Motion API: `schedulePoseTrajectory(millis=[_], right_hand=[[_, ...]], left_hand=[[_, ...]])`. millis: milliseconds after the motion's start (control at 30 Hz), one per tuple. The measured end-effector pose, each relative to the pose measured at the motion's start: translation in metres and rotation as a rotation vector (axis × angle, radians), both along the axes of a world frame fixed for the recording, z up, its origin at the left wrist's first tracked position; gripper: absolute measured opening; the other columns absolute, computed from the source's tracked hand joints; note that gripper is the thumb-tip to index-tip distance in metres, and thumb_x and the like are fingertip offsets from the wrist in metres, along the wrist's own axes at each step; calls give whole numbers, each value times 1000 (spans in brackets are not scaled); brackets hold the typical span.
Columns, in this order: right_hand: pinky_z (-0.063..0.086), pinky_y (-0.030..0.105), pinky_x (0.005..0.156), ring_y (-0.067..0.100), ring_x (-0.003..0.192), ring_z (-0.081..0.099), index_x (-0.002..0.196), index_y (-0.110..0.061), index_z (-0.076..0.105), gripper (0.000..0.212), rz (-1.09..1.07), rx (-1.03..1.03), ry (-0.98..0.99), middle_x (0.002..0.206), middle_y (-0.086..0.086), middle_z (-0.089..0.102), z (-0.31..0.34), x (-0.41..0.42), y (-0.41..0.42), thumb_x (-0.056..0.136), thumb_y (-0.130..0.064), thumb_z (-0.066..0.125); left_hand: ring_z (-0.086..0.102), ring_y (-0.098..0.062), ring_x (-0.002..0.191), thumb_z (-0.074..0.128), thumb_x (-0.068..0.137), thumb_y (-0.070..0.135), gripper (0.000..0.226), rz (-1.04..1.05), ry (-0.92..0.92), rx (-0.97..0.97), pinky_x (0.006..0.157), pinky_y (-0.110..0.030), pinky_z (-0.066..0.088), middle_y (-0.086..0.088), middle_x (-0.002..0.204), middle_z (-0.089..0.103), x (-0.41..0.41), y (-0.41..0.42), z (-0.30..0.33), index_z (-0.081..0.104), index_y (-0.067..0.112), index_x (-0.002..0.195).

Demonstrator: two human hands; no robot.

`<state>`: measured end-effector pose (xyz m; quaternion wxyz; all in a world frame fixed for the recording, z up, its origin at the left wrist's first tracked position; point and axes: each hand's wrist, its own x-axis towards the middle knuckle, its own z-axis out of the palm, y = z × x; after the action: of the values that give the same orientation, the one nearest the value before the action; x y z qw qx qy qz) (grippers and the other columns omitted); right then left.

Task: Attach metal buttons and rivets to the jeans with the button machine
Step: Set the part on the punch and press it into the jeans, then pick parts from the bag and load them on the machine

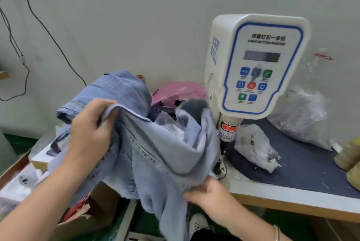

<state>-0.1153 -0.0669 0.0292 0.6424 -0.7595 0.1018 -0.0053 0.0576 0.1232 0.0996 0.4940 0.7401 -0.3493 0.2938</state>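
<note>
Head view showed pale blue, crumpled denim jeans [155, 149] bunched just left of the white servo button machine [255, 65], draped over the white-edged bench [292, 196], one end trailing downward. The left hand [91, 129] clutched an upper fold; the right hand [206, 192] pinched the lower edge.

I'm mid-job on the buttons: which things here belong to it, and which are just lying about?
In the job: jeans, gripped by the left hand and right hand; button machine.

Lying about: pink bag, clear plastic bags, thread cones, cardboard box, wall cables.
</note>
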Motion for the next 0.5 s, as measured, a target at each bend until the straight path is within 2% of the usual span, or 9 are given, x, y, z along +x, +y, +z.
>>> schedulePoseTrajectory(millis=[100,133,167,200,267,300,367,433,500], right_hand=[[43,14,96,-8,113,55,141,-3,37,70,84,-275,-84,127,17,60,-8,-45,-9,79,-7,69],[36,13,102,-12,122,44,139,0,42,60,99,-413,-41,139,12,50,7,-51,-13,86,-15,65],[35,13,102,-15,122,40,130,-4,56,44,123,-413,-141,137,-6,51,23,-60,-16,91,-24,62],[39,16,98,-13,114,47,116,-13,67,35,180,-387,-144,120,-19,60,43,-64,-13,91,-35,61],[46,22,90,1,102,60,97,-24,73,28,236,-206,-157,100,-11,69,73,-67,-20,87,-47,60],[47,26,91,9,104,62,97,-27,72,24,171,-166,-292,103,-5,69,73,-63,-23,89,-45,57],[42,26,100,8,117,55,108,-35,66,24,58,-222,-407,117,-9,64,64,-43,-20,88,-40,54],[36,24,106,-6,124,45,122,-51,50,47,67,-241,-272,129,-22,53,44,-18,-8,76,-51,57],[40,13,94,-15,105,51,129,-57,32,71,162,-172,-82,118,-33,54,31,-1,4,64,-55,60]], left_hand=[[53,-15,72,48,92,14,13,-93,-193,101,69,-26,45,-3,80,57,-11,-21,-11,60,17,97],[51,-19,69,46,93,15,14,-113,-259,127,63,-35,47,-8,78,56,-13,-22,-16,58,17,100],[51,-20,67,44,95,18,15,-137,-324,147,56,-38,47,-10,76,55,-16,-22,-19,57,17,102],[49,-19,66,41,98,20,16,-153,-397,169,51,-36,46,-10,74,55,-18,-21,-20,56,17,103],[42,-17,62,35,103,20,21,-180,-542,228,48,-29,39,-7,71,52,-25,-20,-18,55,16,101],[42,-18,59,35,103,18,21,-188,-603,255,47,-28,36,-6,69,51,-28,-20,-17,55,16,99],[44,-23,50,37,101,16,18,-186,-675,292,44,-29,36,-8,62,52,-36,-20,-16,55,16,97],[45,-25,46,39,101,18,17,-205,-674,296,43,-31,38,-5,67,49,-44,-17,-16,55,17,96],[44,-25,50,39,102,24,18,-205,-663,296,45,-33,38,0,77,40,-48,-18,-20,56,19,97]])
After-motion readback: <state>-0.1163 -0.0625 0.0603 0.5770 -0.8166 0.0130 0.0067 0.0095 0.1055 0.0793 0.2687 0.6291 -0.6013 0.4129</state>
